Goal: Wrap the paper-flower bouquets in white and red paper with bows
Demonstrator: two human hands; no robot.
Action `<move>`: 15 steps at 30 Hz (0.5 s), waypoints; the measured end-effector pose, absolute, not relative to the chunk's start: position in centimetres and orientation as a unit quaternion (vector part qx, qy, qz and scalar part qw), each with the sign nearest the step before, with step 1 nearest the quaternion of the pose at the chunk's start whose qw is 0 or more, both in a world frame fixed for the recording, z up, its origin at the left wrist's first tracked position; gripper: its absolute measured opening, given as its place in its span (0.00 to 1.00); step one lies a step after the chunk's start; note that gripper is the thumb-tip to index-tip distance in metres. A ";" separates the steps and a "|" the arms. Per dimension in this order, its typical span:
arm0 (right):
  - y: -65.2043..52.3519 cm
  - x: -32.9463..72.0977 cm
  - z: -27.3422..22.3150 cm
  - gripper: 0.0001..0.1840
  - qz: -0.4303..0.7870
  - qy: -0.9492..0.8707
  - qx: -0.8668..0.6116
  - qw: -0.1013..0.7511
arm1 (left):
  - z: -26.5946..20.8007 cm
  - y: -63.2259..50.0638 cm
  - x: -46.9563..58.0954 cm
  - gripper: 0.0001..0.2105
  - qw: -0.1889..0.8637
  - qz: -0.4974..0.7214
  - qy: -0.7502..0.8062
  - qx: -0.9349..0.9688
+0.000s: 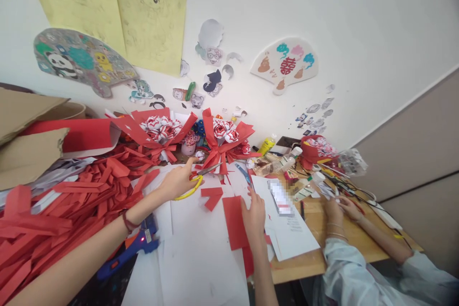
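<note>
My left hand [181, 179] is closed on a pair of scissors [190, 187] with yellow handles, its blades pointing right above the white paper. A small folded red paper piece [211, 197] lies just below the blades. My right hand [255, 213] rests with fingers stretched out at the right edge of a red paper sheet [234, 222], thumb and fingers apart. Beyond its fingertips lies a blue tool [243, 172], its kind unclear. Under these lies white paper [201, 258]. Two bouquets of red-and-white paper flowers, a left bouquet [163, 129] and a right bouquet [225, 131], stand against the wall.
A heap of folded red strips [89, 196] fills the left, beside cardboard [28, 119]. A blue glue gun [132, 251] with a lit red light lies under my left forearm. Bottles [267, 145] and a white sheet [290, 229] are right. A co-worker's hands [339, 210] handle something white.
</note>
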State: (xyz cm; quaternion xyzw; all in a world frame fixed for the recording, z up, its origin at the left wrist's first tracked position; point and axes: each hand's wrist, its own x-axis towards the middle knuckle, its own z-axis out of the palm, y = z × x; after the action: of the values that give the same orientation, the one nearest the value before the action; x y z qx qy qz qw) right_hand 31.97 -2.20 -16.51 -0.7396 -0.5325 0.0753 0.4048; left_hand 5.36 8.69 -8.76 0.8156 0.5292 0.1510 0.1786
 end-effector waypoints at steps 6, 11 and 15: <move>0.3 28.8 -16.3 0.35 0.057 -0.786 -0.581 0.203 | -11.0 9.1 5.6 0.28 0.159 0.091 0.546 0.818; 2.8 28.2 -16.7 0.22 0.045 -0.788 -0.596 0.148 | -12.0 9.6 4.7 0.31 0.147 0.063 0.546 0.822; 3.2 28.2 -16.6 0.20 0.041 -0.793 -0.593 0.134 | -12.6 10.2 4.6 0.32 0.135 0.053 0.544 0.826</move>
State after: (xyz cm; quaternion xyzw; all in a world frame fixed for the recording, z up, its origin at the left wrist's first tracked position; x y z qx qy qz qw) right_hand 28.24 3.18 -16.60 -0.5931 -0.7928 0.0410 0.1341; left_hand 4.58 10.16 -12.57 0.8265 0.5438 0.0533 0.1354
